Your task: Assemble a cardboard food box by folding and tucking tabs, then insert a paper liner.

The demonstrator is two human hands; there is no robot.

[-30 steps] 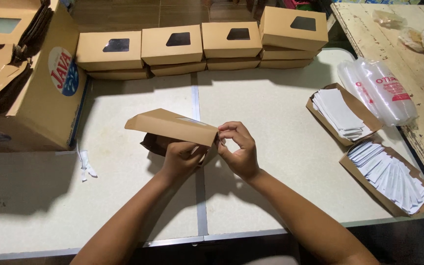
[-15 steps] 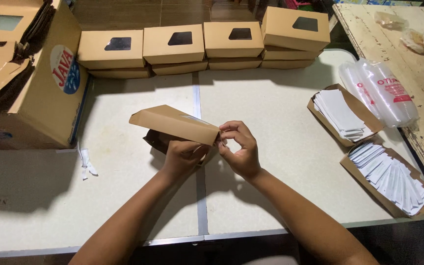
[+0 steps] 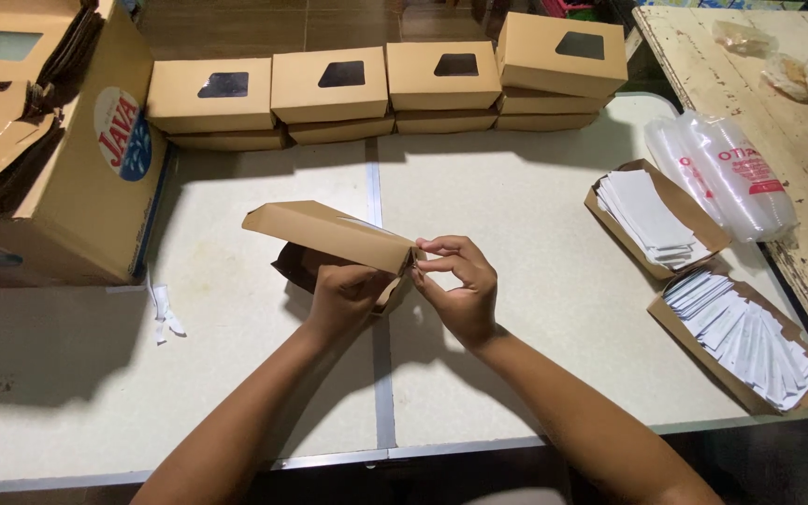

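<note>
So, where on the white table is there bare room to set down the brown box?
Bare table lies between the row of window boxes and the hands, and left of the half-folded box beside the big carton. The right edge is crowded by two trays of white slips and plastic cups.

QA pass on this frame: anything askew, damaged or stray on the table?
Mostly tidy. One finished window box on the right stack sits tilted against the row. Small white scraps lie loose beside the big carton.
</note>
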